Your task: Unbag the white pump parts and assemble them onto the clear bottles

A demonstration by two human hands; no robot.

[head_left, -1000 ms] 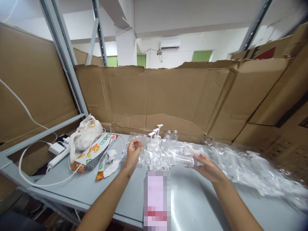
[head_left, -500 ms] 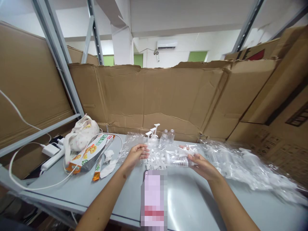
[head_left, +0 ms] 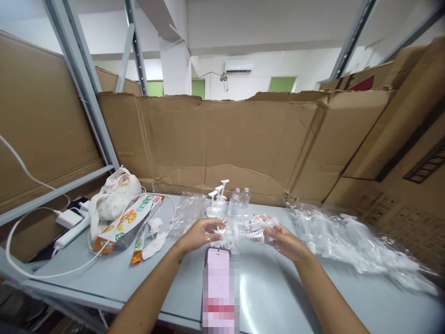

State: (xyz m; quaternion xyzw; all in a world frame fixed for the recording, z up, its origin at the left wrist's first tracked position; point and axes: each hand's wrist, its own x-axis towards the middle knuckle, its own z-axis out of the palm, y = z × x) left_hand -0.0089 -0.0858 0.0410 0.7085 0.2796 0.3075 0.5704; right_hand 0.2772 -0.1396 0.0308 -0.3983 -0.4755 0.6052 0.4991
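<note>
Clear ridged bottle [head_left: 255, 236] was held between both hands above grey table [head_left: 278, 283], I saw by head camera. Right hand [head_left: 284, 240] gripped its right end; left hand [head_left: 203, 233] sat half-curled at small white parts [head_left: 224, 242], grip I could not tell. Phone [head_left: 218, 278] lay just in front, heading too small to read. White pump tops [head_left: 219, 192] stood behind. Food-pictured box [head_left: 130, 218] bore green characters, red label; carton [head_left: 413, 195] print at right, blurred.

Left hand [head_left: 200, 234], right hand [head_left: 288, 243] apart, fingers [head_left: 213, 222] bent, forearms [head_left: 149, 292] slanting inward.
</note>
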